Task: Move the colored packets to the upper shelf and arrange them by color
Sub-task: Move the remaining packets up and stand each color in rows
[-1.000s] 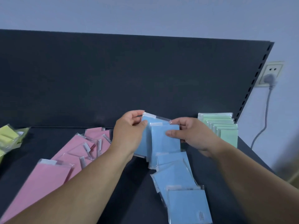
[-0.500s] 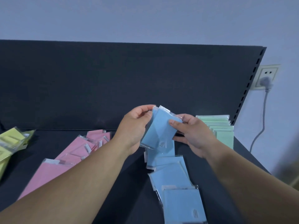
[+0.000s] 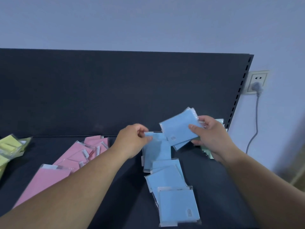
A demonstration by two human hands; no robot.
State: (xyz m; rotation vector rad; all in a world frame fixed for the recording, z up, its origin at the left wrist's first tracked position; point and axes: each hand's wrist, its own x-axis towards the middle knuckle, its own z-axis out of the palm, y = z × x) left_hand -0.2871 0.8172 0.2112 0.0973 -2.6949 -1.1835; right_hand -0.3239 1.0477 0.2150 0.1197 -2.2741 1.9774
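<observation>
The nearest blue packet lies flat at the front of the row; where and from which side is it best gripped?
Probably pinch the nearest blue packet at its right edge, coming from the right: it lies flat atop its neighbours, and that edge borders bare shelf.

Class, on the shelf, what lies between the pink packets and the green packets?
Head view: a row of blue packets lies between the pink packets and green packets; the left hand pinches its far end, the right hand holds a few above it.
</observation>
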